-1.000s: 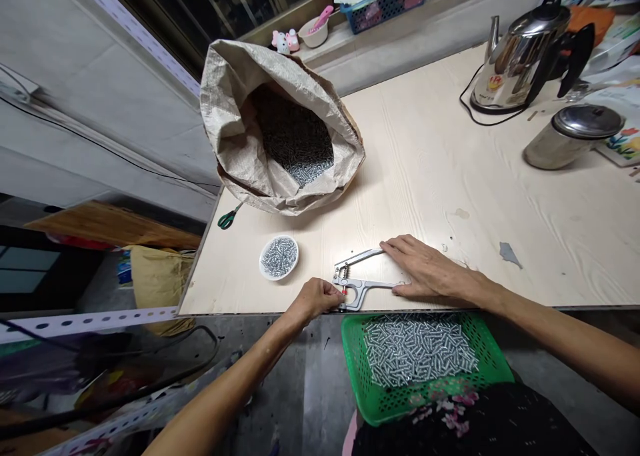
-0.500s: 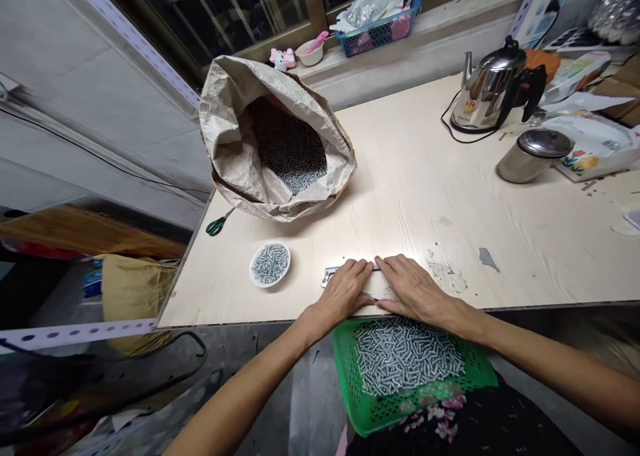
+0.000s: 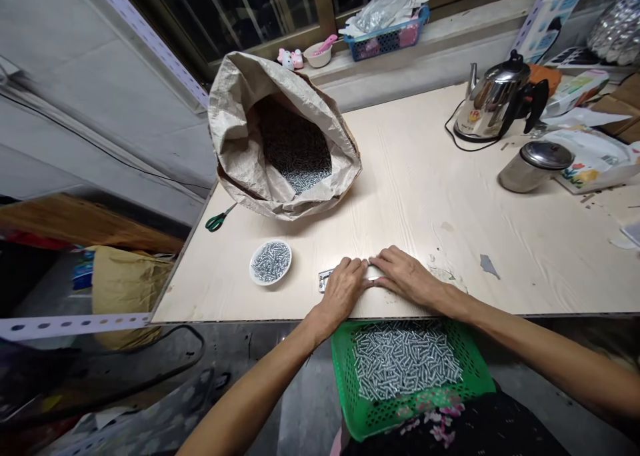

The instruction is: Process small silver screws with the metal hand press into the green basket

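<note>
A short silvery metal piece, which looks like a drawer slide, lies along the table near its front edge. My left hand is closed over it, and its slotted end sticks out to the left of the fingers. At its other end my right hand pinches the metal between thumb and fingers. The two hands' fingertips almost meet, and most of the piece is hidden beneath them. Just below, a green plastic basket full of small metal screws rests at my lap. To the left stands a white bowl of small metal parts.
A large woven sack of similar parts stands open at the back left. Green-handled scissors lie near the left edge. A kettle and a metal canister are at the right. A grey scrap lies beyond my right hand.
Both hands have drawn in from a wider grip across two separated metal strips. The strips now lie close together under the fingers, a little farther from the table edge.
</note>
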The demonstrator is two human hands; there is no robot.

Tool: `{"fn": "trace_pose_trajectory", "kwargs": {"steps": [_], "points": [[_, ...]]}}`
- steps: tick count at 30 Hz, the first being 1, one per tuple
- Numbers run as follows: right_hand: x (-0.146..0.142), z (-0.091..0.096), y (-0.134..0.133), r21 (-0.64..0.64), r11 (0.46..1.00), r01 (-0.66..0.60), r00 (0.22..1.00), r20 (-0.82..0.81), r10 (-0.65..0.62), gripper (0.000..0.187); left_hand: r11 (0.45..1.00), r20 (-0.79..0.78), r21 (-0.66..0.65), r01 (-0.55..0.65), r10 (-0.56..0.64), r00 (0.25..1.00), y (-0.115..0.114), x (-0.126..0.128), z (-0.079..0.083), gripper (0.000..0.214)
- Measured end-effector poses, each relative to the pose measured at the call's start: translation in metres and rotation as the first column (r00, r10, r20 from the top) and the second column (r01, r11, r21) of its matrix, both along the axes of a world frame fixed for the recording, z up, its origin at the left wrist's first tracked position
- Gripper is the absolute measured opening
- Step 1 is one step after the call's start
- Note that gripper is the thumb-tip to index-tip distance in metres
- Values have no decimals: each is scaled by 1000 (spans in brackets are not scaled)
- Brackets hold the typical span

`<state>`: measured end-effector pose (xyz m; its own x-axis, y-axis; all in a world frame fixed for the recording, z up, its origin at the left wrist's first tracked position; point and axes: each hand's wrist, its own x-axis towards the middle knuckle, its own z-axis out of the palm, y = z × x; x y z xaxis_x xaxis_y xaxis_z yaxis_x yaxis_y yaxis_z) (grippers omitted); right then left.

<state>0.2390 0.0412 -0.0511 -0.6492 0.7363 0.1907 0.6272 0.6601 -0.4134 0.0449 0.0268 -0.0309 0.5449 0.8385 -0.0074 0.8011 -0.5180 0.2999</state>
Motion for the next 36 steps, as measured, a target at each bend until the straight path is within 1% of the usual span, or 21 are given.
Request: {"fn": "trace_pose_trajectory", "kwargs": {"steps": [2,3,4,6,7,9,13,15,17,18,20,22,24,27,28,29,30,31,33,35,36], "points": [[10,7,2,-23,999,-41,998,-58,40,52,995,113,24,-94,91,989,-4,-15,9,42],[13,10,2,-26,999,-42,996,-78,40,59,984,165,36,-174,166,972,-7,-24,14,44],[16,12,1,-26,999,-31,995,-94,28,59,962,200,41,-269,256,946,-11,-34,20,41],[16,14,-3,-29,1000,-3,994,-113,-1,46,891,200,19,-454,441,875,-20,-53,28,29],[14,14,-5,-34,999,2,993,-114,-5,39,856,162,-13,-517,512,844,-24,-59,31,28],[5,11,-10,-37,999,-17,995,-100,13,29,801,32,-104,-590,595,803,-31,-67,33,30],[-18,0,-15,27,997,-67,997,-23,68,19,729,-191,-288,-620,591,784,-32,-61,28,29],[-25,-5,-12,100,993,-58,998,15,57,12,694,-247,-369,-618,568,785,-25,-59,25,26],[-28,-9,-7,171,985,-23,999,38,17,14,671,-304,-405,-622,542,783,-17,-62,25,21],[-28,-11,-3,198,980,-1,999,42,-8,16,676,-332,-390,-625,530,780,-14,-65,25,18],[-26,-13,5,230,972,35,998,37,-45,17,719,-371,-299,-627,518,771,-13,-70,30,17],[-22,-14,12,229,971,63,997,17,-69,18,754,-356,-214,-621,532,768,-20,-69,39,19],[-20,-16,15,210,975,77,997,-6,-77,19,788,-270,-220,-576,518,812,-35,-60,50,18],[-19,-20,16,198,977,81,997,-27,-77,19,866,-74,-309,-392,389,918,-56,-42,65,11],[-19,-21,15,202,976,83,996,-33,-78,18,883,-29,-305,-357,366,930,-58,-39,68,11],[-20,-22,15,206,975,87,996,-40,-80,18,891,-12,-274,-363,374,927,-56,-40,70,13],[-20,-23,15,211,973,90,995,-48,-82,18,886,-20,-214,-411,417,909,-51,-46,71,14],[-21,-24,14,217,972,94,995,-57,-83,18,863,-45,-131,-488,487,872,-42,-55,71,15],[-21,-25,14,228,969,99,994,-74,-84,17,760,-111,75,-646,650,752,-20,-81,67,19],[-22,-26,14,240,965,103,993,-86,-85,18,664,-133,174,-727,748,651,1,-110,61,21],[-22,-27,15,246,963,105,992,-90,-86,18,647,-135,196,-736,762,634,9,-122,57,22]]}}
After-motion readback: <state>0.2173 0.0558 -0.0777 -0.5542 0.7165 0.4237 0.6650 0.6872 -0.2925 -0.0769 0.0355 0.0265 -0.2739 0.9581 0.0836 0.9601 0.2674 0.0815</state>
